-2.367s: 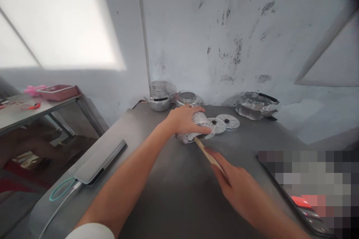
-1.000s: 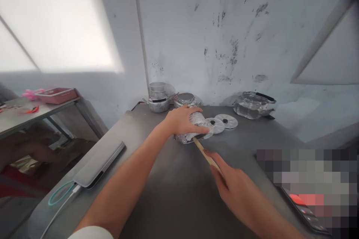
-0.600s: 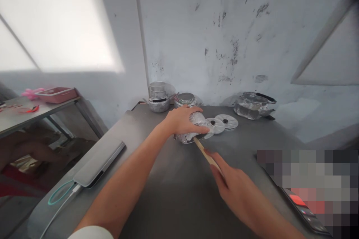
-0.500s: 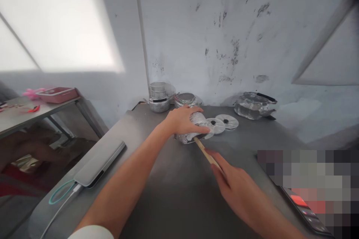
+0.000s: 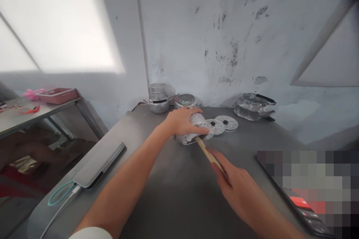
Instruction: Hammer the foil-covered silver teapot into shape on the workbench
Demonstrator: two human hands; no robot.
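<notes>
My left hand is wrapped over a dented silvery metal pot, fingers across its side and thumb towards the rim. The pot lies tipped on the table, its dark opening facing me. Between the fingers and thumb of my right hand is a pale wooden stick. Its far end reaches into the pot's mouth, so that tip is hidden. Just beyond my left thumb lie two round metal lids, a nearer lid and a farther lid, both with black knobs.
Along the wall stand stacked small pots, another metal pot and a dented kettle with a black handle. A power bank with a cable lies left on the grey table. A phone-like device, partly pixelated, is at right.
The wooden stick's far end has shifted slightly to the right at the pot's mouth, my right hand with it. My left hand keeps its grip on the pot.
</notes>
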